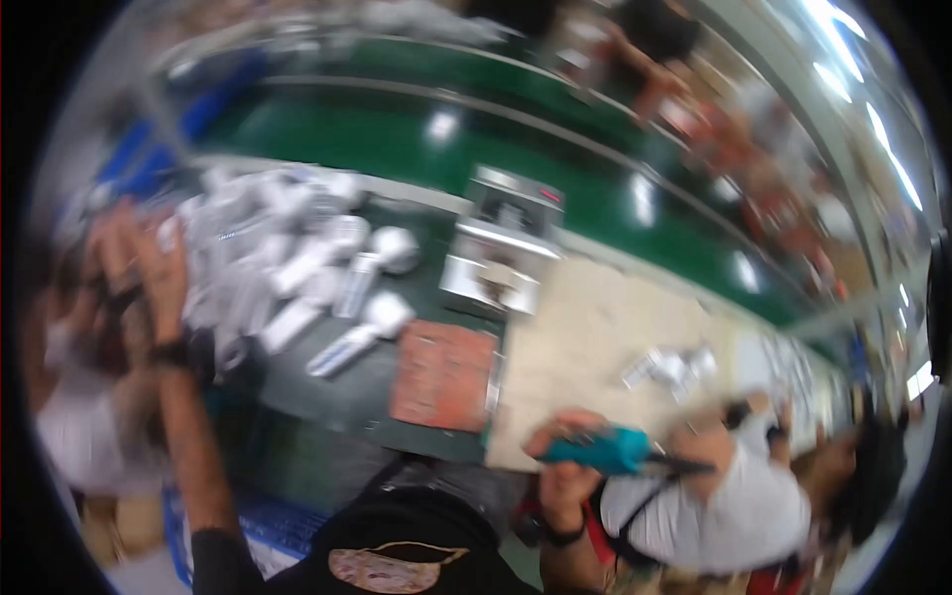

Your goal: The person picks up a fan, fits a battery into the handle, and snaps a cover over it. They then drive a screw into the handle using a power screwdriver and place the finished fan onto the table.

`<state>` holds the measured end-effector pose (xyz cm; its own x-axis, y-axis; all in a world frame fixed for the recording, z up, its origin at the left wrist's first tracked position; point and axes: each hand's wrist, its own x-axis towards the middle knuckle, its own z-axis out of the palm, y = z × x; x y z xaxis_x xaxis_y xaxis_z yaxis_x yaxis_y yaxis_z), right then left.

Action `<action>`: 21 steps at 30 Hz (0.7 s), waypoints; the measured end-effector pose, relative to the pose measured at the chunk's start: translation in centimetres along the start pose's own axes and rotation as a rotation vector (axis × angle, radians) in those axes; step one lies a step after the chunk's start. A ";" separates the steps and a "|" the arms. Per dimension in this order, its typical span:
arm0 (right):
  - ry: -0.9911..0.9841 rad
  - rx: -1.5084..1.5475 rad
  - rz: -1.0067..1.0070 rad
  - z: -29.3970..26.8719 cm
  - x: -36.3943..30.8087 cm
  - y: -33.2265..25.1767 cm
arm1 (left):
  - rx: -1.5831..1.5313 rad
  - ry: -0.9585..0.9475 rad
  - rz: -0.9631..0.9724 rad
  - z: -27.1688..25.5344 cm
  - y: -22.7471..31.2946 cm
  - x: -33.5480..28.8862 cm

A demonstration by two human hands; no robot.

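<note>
The picture is heavily blurred. My right hand (557, 466) is low in the middle, closed around a teal power screwdriver (607, 451) whose dark tip points right. My left hand (149, 260) is raised at the far left, with a dark band on its wrist. It touches or hovers at the edge of a pile of white plastic handheld parts (283, 253) on the dark bench. Whether it grips one is hidden by the blur. A reddish-brown board (443, 375) lies flat between my two hands.
A grey boxy fixture (501, 248) stands behind the board. A beige sheet (595, 332) with a few small white pieces (669, 367) lies to the right. A green conveyor (397, 139) runs along the back. A person in a white shirt (739, 506) bends close at the right, and a blue crate (273, 526) sits low left.
</note>
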<state>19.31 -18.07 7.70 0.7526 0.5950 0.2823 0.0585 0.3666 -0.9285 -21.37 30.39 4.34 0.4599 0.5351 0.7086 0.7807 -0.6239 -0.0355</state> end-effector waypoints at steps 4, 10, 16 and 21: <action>-0.022 0.033 0.088 -0.3 0.3 -1.6 | -0.885 -0.051 -0.022 -7.3 31.8 11.9; -0.060 -0.065 0.129 -1.7 -2.2 -3.2 | -1.296 -0.448 0.466 -1.7 58.3 7.3; 0.075 -0.053 0.105 -3.4 -4.3 -3.6 | -1.100 -0.646 0.483 3.5 70.8 2.0; 0.131 -0.209 0.041 -5.7 -3.4 -3.0 | -1.166 -0.701 0.427 3.5 70.5 2.2</action>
<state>20.28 -25.27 8.18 0.8348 0.5037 0.2222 0.1500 0.1801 -0.9721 36.15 -10.45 0.88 0.9464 0.1415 0.2902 -0.1001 -0.7261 0.6803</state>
